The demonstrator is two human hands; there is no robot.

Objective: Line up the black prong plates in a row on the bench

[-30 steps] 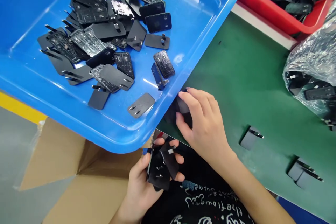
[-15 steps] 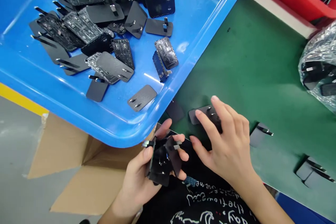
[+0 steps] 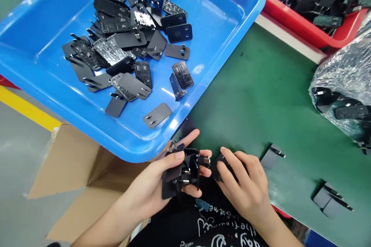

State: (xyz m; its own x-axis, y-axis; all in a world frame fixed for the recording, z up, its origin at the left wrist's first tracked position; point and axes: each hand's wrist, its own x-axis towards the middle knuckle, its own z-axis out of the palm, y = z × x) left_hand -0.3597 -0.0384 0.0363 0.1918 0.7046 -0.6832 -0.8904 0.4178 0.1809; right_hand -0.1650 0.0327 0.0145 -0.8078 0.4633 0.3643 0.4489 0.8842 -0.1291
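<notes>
Several black plug plates with metal prongs (image 3: 188,170) are bunched in my left hand (image 3: 156,179), its thumb pressed across them and the fingers spread behind. The prongs stick out in different directions. To the right, at the table's near edge, my right hand (image 3: 247,183) has its fingers curled over another black plug plate (image 3: 219,170), partly hidden under them. A loose plug plate (image 3: 271,157) lies prongs up just right of that hand. Farther right, more plug plates (image 3: 329,199) lie close together on the green table (image 3: 246,96).
A blue tray (image 3: 136,150) with a heap of black plug plates (image 3: 116,19) overhangs the table's left edge. Below it stands an open cardboard box (image 3: 72,166). A red bin (image 3: 290,13) of black parts and a clear plastic bag (image 3: 344,73) are at right.
My right hand has drawn a plug plate toward me, to the table's near edge. My left hand's bundle has turned slightly. The view has shifted, showing more of the tray and red bin.
</notes>
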